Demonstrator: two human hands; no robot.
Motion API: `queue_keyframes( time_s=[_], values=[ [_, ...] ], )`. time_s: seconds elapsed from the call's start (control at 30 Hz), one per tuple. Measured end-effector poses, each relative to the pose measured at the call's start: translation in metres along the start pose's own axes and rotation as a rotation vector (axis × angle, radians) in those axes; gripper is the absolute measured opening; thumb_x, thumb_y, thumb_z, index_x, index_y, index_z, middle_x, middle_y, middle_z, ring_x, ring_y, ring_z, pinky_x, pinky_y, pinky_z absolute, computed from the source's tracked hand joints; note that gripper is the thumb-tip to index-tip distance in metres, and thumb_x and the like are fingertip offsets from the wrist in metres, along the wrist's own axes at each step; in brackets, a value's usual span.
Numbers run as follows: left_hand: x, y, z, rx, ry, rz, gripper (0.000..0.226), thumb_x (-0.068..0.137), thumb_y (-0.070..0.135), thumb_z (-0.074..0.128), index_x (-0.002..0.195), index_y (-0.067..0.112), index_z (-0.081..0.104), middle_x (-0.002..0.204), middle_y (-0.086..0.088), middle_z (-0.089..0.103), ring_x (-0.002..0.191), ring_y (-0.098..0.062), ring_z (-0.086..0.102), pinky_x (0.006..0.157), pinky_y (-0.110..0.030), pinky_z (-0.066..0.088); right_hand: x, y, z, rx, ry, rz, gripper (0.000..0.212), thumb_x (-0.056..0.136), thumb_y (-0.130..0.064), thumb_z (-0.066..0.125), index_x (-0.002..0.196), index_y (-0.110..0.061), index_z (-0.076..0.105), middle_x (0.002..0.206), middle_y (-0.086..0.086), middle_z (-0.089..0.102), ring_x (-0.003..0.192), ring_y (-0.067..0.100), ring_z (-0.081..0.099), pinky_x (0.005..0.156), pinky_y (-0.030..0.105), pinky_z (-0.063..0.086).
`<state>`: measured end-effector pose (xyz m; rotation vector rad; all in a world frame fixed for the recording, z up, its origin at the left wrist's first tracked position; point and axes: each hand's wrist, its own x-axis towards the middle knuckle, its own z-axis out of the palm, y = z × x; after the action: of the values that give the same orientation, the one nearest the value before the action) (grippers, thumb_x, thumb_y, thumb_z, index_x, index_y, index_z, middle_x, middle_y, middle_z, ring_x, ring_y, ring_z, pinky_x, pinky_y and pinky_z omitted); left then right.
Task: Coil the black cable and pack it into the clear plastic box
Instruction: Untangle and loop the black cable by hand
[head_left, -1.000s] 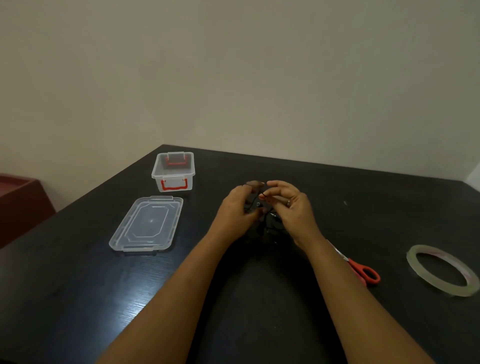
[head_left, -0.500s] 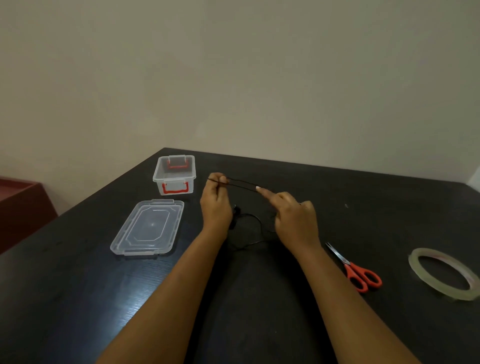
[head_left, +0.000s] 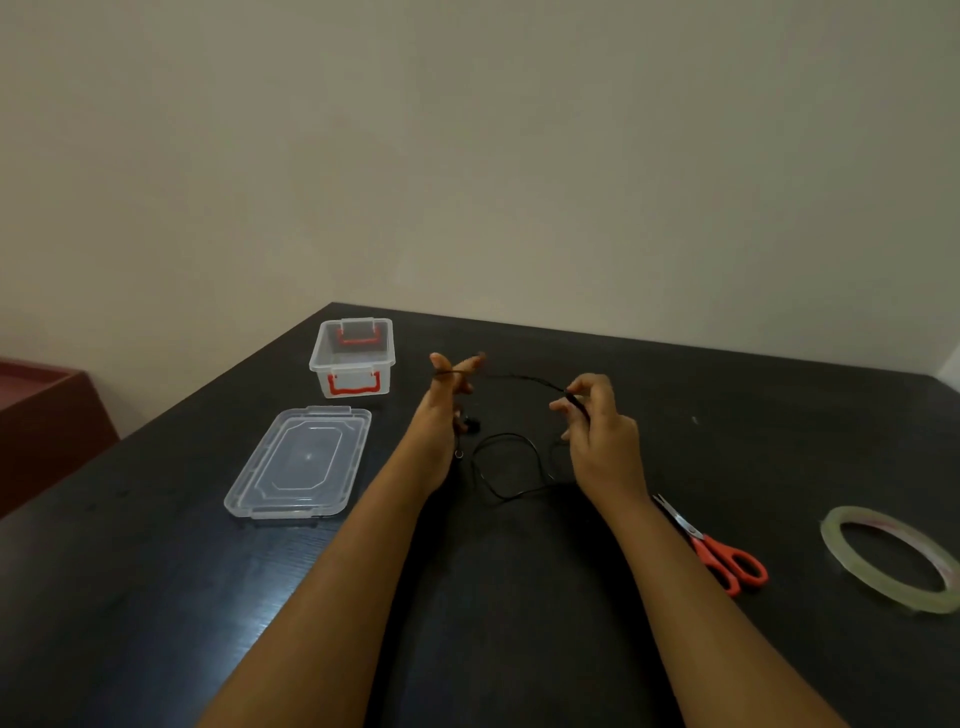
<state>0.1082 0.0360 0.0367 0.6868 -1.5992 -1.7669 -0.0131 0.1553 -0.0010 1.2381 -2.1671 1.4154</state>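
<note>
Watching remotely, I start out to the left of the left-hand grip. The lid (head_left: 298, 462) lies flat on the table (head_left: 156, 597), and the clear plastic box (head_left: 353, 358) stands open beyond it, near that hand, so the destination is ready. The left hand (head_left: 447, 400) has the black cable (head_left: 519, 378) hooked across its raised thumb and forefinger. Its lower fingers are curled, and I judge they trap the end, since small earpieces dangle just below the grip. That hook looks like the weak point to me: if the thumb and forefinger close or tilt, the turns could slide off and the coil would have to be started again. Between the two grips one strand runs nearly taut, and the rest of the cable sags in a loose loop onto the table, below and toward me. That slack could twist or knot as it is drawn up. Against the dark tabletop I might not see a snag until it tightens. The right hand (head_left: 597, 431) pinches the cable between its fingertips. Too hard a pull from here would drag the strand off the left fingers. Right of this grip lie the scissors (head_left: 722, 556), and well beyond them a tape roll (head_left: 888, 558). A trailing loop swept that way could catch on the blades.
</note>
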Motion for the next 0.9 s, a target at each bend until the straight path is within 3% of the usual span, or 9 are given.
queue_keyframes(
  time_s=[0.07,0.1,0.2,0.27,0.4,0.57,0.63,0.73,0.9],
  values=[
    [0.002,0.001,0.002,0.019,-0.024,0.035,0.116,0.042,0.096,0.025,0.139,0.034,0.040,0.125,-0.009,0.049,0.074,-0.016,0.037,0.067,-0.029,0.035,0.000,0.000,0.001,0.048,-0.027,0.007,0.021,0.096,-0.014,0.048,0.100,-0.034,0.043,0.091,-0.006,0.069,0.070,0.019,0.065,0.079,0.053,0.053],
    [0.004,0.003,0.003,0.031,-0.048,0.032,0.112,0.045,0.089,0.037,0.142,0.033,0.034,0.123,-0.007,0.047,0.075,-0.016,0.036,0.066,-0.028,0.033,-0.001,0.001,0.001,0.064,-0.037,0.003,0.020,0.096,-0.016,0.049,0.099,-0.035,0.045,0.090,-0.003,0.069,0.071,0.019,0.065,0.079,0.053,0.053],
    [0.007,0.007,0.004,0.053,-0.062,0.017,0.073,0.085,0.038,0.050,0.149,0.026,0.017,0.112,-0.003,0.039,0.079,-0.013,0.041,0.062,-0.025,0.034,0.000,0.003,0.001,0.068,-0.041,-0.019,0.018,0.098,-0.020,0.047,0.092,-0.036,0.052,0.085,-0.005,0.065,0.073,0.014,0.063,0.082,0.054,0.051],
    [0.006,-0.005,-0.001,0.109,-0.115,0.094,0.081,0.086,0.020,0.058,0.149,0.030,0.007,0.117,-0.006,0.040,0.087,-0.012,0.045,0.069,-0.022,0.040,0.003,0.004,0.002,0.034,-0.033,-0.040,0.019,0.098,-0.017,0.046,0.090,-0.030,0.056,0.087,-0.010,0.059,0.079,0.010,0.059,0.084,0.053,0.049],
    [-0.004,-0.014,0.001,0.333,-0.272,0.158,0.135,0.046,0.050,0.078,0.144,0.043,-0.013,0.137,-0.007,0.030,0.122,-0.022,0.034,0.103,-0.037,0.035,0.002,-0.002,0.001,-0.066,-0.037,-0.039,0.019,0.098,-0.018,0.043,0.091,-0.023,0.060,0.093,-0.008,0.057,0.091,0.013,0.056,0.085,0.043,0.045],
    [-0.005,-0.021,0.011,0.456,-0.383,0.224,0.135,0.040,0.047,0.084,0.135,0.058,-0.011,0.133,-0.004,0.029,0.131,-0.023,0.031,0.107,-0.038,0.033,0.002,-0.018,-0.001,-0.181,-0.242,-0.060,0.035,0.091,-0.047,0.038,0.109,-0.036,0.066,0.111,-0.015,0.057,0.106,0.004,0.043,0.087,0.033,0.023],
    [-0.006,-0.021,0.011,0.470,-0.399,0.234,0.131,0.040,0.045,0.085,0.129,0.066,-0.009,0.132,-0.001,0.029,0.130,-0.024,0.034,0.107,-0.046,0.039,0.002,-0.021,0.004,-0.087,-0.321,-0.032,0.030,0.089,-0.047,0.046,0.104,-0.035,0.068,0.109,-0.014,0.063,0.108,0.007,0.049,0.092,0.037,0.027],
    [-0.004,-0.020,0.008,0.537,-0.355,0.269,0.131,0.036,0.051,0.085,0.126,0.069,-0.009,0.132,0.000,0.030,0.129,-0.023,0.035,0.106,-0.052,0.038,0.000,-0.022,0.006,0.185,-0.240,0.007,0.011,0.085,-0.032,0.064,0.092,-0.029,0.072,0.096,-0.016,0.063,0.097,0.011,0.060,0.092,0.046,0.045],
    [-0.006,-0.019,0.007,0.727,-0.327,0.353,0.140,0.036,0.050,0.088,0.134,0.060,-0.012,0.137,-0.001,0.031,0.127,-0.021,0.032,0.108,-0.049,0.030,0.000,-0.022,0.000,0.347,-0.309,0.073,0.009,0.082,-0.011,0.071,0.091,-0.013,0.073,0.093,-0.003,0.069,0.090,0.011,0.065,0.085,0.029,0.053]
  ],
)
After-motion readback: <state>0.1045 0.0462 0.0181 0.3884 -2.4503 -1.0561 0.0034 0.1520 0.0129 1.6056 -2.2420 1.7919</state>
